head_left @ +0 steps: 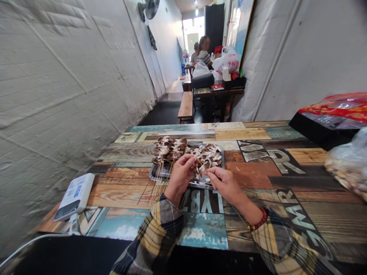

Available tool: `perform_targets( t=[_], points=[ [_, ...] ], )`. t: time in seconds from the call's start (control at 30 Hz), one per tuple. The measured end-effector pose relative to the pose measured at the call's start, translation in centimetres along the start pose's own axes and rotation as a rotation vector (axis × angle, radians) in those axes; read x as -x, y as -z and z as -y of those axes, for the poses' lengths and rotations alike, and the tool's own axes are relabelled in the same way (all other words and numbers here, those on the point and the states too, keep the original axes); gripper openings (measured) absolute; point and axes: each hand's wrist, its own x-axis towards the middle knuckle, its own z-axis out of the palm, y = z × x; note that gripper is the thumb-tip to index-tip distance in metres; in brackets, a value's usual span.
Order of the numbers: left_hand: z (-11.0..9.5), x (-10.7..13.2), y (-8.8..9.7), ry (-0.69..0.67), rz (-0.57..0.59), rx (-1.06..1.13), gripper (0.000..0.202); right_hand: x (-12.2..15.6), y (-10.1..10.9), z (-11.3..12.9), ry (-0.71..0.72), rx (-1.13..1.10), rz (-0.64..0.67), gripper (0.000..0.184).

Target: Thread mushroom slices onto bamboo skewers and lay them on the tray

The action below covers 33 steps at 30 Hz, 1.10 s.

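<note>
A metal tray (156, 176) sits in the middle of the patterned table (258, 172), heaped with sliced mushroom pieces (210, 152); on its left lie several finished mushroom skewers (169, 149) with sticks pointing toward me. My left hand (180, 177) is closed in a pinch on a mushroom piece (197, 156) over the tray. My right hand (225, 183) is closed round a thin bamboo stick (204, 176), its tip beside the left fingers. Both sleeves are yellow plaid; a red bead bracelet (259, 221) is on the right wrist.
A white power bank (75, 195) with a cable lies at the table's left edge by the brick wall. Plastic bags (348, 164) and a red-wrapped package (338, 109) stand at the right. Beyond are a bench (186, 105), another loaded table and seated people (203, 51).
</note>
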Motion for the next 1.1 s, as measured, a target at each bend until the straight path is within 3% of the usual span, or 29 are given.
perform_targets(
  t=[0.57,1.1],
  points=[
    [-0.33,-0.17,0.11,-0.014,-0.114,0.085,0.030,0.01,-0.13,-0.04,-0.002,0.018,0.018,0.029],
    [-0.34,0.08,-0.12,-0.044,0.034,-0.057,0.043,-0.02,-0.28,0.02,-0.006,-0.002,-0.003,0.028]
  ],
)
